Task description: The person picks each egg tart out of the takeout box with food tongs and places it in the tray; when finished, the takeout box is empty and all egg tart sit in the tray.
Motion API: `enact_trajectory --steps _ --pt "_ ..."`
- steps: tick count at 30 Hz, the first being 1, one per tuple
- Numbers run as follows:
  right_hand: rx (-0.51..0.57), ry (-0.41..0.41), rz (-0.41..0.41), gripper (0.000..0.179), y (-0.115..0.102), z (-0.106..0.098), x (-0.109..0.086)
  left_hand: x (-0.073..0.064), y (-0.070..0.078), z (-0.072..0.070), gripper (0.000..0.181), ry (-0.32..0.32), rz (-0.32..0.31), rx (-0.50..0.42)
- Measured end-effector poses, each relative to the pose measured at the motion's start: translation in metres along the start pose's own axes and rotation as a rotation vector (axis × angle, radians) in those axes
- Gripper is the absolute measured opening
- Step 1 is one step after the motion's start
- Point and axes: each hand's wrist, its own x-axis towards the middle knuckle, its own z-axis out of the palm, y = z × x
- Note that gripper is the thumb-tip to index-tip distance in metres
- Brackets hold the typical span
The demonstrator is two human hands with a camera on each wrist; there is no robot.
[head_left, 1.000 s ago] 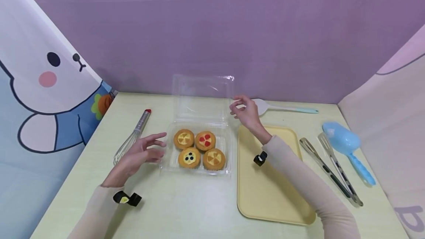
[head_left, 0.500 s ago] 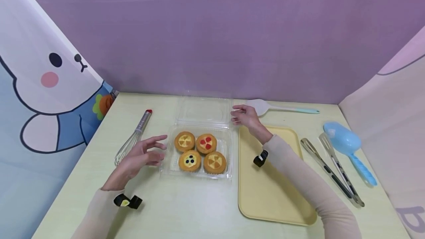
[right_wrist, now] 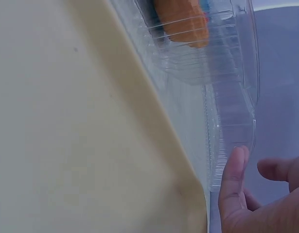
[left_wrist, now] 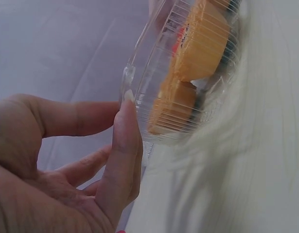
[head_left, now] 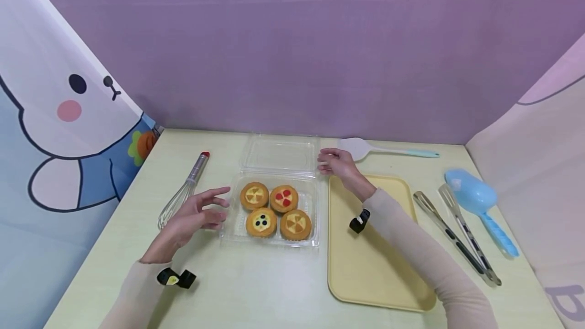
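Note:
A clear plastic clamshell container [head_left: 236,230] stands on the table, its lid [head_left: 281,155] folded back away from me. Inside its base sit several round tarts, including one with red topping [head_left: 284,198] and one with dark berries [head_left: 261,221]. At the left rim, my left hand [head_left: 194,213] pinches the edge between thumb and finger [left_wrist: 125,126], as the left wrist view shows. My right hand [head_left: 340,165] is beside the lid's right edge. In the right wrist view its extended finger [right_wrist: 233,177] touches the lid, and the thumb stands apart.
A yellow tray [head_left: 375,268] lies right of the container, under my right forearm. Behind it is a white spatula [head_left: 358,148]. Tongs [head_left: 457,237] and a blue scoop [head_left: 475,194] lie farther right; a whisk [head_left: 187,187] lies behind my left hand.
The lid has gone from standing up to lying back toward the table's far side. My right hand has come down slightly along with it; the left hand stays at the rim.

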Motion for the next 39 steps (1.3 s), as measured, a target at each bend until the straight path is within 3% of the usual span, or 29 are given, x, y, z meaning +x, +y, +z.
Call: enact_trajectory --steps 5,10,20,26,35,39 --pt "-0.046 -0.006 -0.012 0.048 -0.001 -0.010 -0.011 0.001 0.001 0.000 0.075 -0.017 0.017 -0.001" --pt "-0.090 0.003 -0.049 0.050 -0.004 -0.030 -0.034 0.002 0.004 0.000 0.076 -0.036 0.037 0.010" --pt "-0.303 0.062 -0.183 0.047 -0.008 -0.097 -0.105 0.002 0.008 -0.001 0.076 -0.053 0.035 0.040" --pt "-0.409 0.109 -0.215 0.044 -0.007 -0.136 -0.145 -0.007 0.008 -0.006 0.077 -0.040 0.037 0.060" --pt "-0.533 0.248 -0.252 0.035 0.010 -0.189 -0.193 -0.017 0.005 -0.007 0.077 -0.044 0.054 0.048" --pt "-0.662 0.325 -0.246 0.042 0.025 -0.209 -0.212 -0.020 0.004 -0.007 0.076 -0.045 0.049 0.057"
